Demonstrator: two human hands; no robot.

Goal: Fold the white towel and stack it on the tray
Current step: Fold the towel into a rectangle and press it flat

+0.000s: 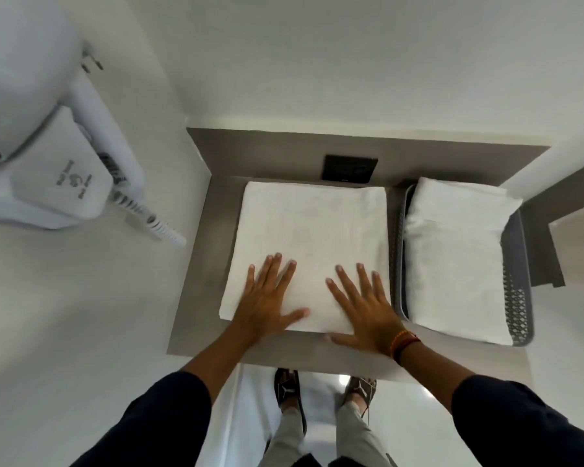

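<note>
A white towel (pixel 312 230) lies folded into a flat rectangle on the grey counter (pixel 203 264). My left hand (pixel 267 298) presses flat on its near left part, fingers spread. My right hand (pixel 364 308) lies flat on its near right corner, fingers spread, thumb over the towel's front edge. Neither hand grips anything. To the right stands a grey perforated tray (pixel 516 298) with a folded white towel (pixel 452 257) lying in it.
A white wall-mounted hair dryer (pixel 58 170) with a coiled cord (pixel 149 220) hangs at the left. A dark socket plate (pixel 349 168) sits on the back wall behind the towel. My feet in sandals (pixel 287 389) show below the counter's front edge.
</note>
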